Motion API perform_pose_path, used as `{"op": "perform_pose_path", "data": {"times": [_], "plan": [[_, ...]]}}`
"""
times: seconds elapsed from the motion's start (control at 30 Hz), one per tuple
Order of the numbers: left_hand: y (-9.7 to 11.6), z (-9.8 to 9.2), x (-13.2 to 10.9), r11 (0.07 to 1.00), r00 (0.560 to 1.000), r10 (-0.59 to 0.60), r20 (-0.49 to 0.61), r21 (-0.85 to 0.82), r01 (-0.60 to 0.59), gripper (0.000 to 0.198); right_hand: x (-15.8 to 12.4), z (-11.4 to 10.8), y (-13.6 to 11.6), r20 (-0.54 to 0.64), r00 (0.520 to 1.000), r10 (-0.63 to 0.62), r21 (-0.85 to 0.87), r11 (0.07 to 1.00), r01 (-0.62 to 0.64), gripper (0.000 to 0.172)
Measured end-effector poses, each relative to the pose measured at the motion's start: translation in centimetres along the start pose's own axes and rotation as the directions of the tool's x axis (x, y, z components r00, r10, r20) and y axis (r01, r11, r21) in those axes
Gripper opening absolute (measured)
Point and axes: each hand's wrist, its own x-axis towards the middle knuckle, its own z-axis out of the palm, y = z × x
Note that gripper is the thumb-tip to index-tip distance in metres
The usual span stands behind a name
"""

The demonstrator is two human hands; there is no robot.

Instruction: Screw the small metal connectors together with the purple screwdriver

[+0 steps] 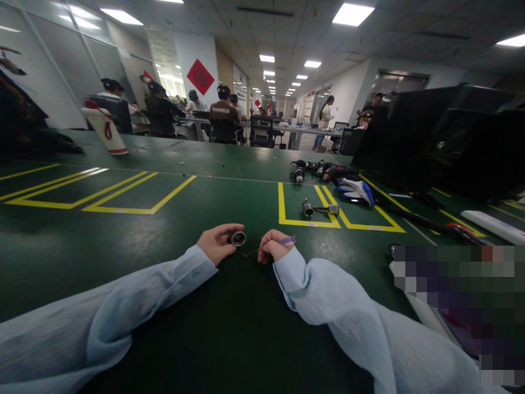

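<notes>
My left hand [219,244] is closed around a small hollow round metal part [238,238], its open end turned up and toward me. In my right hand [275,246] is a thin tool like a screwdriver, with a clear purple handle [288,241]. Its dark shaft [253,252] slants down to the left. At the shaft's tip sits a small dark piece [245,255], too small to name; it is just below the metal part and apart from it. Farther off, a cup-shaped metal part [308,208] and a rod-like metal piece [326,209] lie within the yellow tape.
Yellow tape outlines [118,210] mark the green table [164,295]. Dark metal fittings [299,174] and a blue-and-white glove [356,191] lie at the back right. A white cup [107,131] stands back left. Several people sit at desks beyond.
</notes>
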Motion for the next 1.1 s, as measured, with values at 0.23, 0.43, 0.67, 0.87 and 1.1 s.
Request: {"op": "perform_pose_path", "data": {"times": [0.23,0.43,0.67,0.87,1.1], "plan": [[0.9,0.0,-0.2,0.989,0.989,-0.135,-0.058,-0.069,0.131,0.043,0.0,-0.1,0.1,-0.008,1.0,0.012,-0.032,0.999,-0.012,0.012],[0.7,0.3,-0.3,0.982,0.982,-0.17,-0.087,-0.102,0.161,0.047,-0.1,0.1,0.2,-0.002,1.0,0.005,-0.056,0.998,-0.005,0.011],[0.3,1.1,-0.6,0.996,0.998,-0.05,-0.026,-0.069,0.048,0.048,-0.1,0.3,0.4,-0.038,0.999,-0.021,-0.131,0.991,0.016,0.011],[-0.1,1.1,-0.9,0.994,0.997,0.022,0.075,-0.108,-0.014,0.039,-0.4,0.4,0.2,-0.047,0.999,-0.021,-0.183,0.983,0.012,0.012],[-2.5,0.8,-0.7,0.983,0.987,0.133,0.095,-0.141,-0.119,0.038,-0.5,0.3,-0.3,-0.066,0.998,-0.015,-0.157,0.988,0.005,0.012]]}}
